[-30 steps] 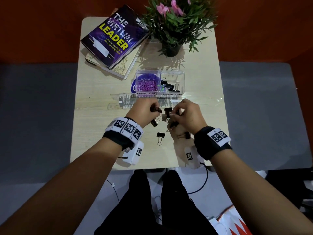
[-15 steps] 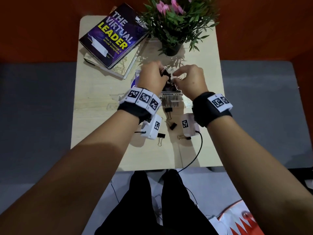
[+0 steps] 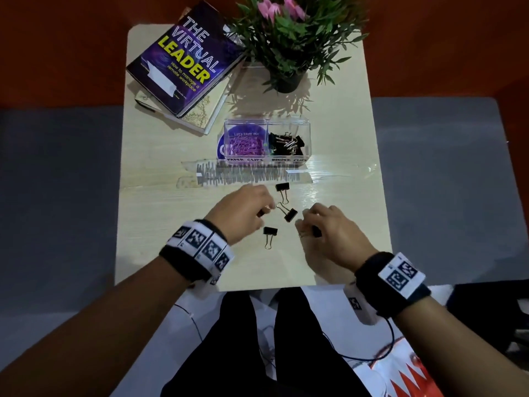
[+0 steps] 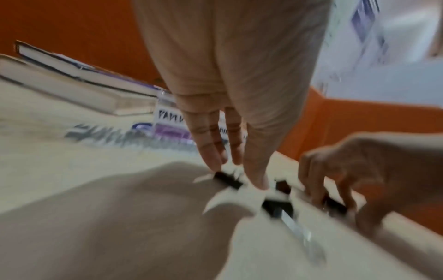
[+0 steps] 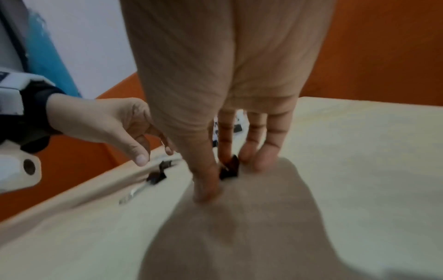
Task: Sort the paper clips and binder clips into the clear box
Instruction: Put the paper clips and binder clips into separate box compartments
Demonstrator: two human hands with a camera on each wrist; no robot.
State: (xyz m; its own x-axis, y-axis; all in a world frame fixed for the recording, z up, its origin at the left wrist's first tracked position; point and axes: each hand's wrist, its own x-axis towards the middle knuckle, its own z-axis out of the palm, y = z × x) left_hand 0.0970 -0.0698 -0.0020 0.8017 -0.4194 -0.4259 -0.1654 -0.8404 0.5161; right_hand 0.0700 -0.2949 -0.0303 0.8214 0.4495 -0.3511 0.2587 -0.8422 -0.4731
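The clear box (image 3: 306, 130) stands mid-table, with purple paper clips (image 3: 246, 146) in its left compartment and black binder clips (image 3: 286, 141) in its right. Three loose black binder clips lie in front of it: one far (image 3: 282, 187), one in the middle (image 3: 290, 214), one near (image 3: 270, 231). My left hand (image 3: 262, 212) is down on the table, thumb and fingers pinching another binder clip (image 4: 227, 179). Beside it, my right hand (image 3: 307, 232) pinches a binder clip (image 5: 228, 168) between thumb and fingers against the table top.
A stack of books (image 3: 186, 61) lies at the back left and a potted plant (image 3: 289, 38) at the back centre. A clear ruler-like strip (image 3: 243, 173) lies just in front of the box. The wooden table (image 3: 160, 230) ends close to my wrists.
Both hands have come back from above the box's right compartment down to the loose binder clips on the table. Each now pinches a clip there.
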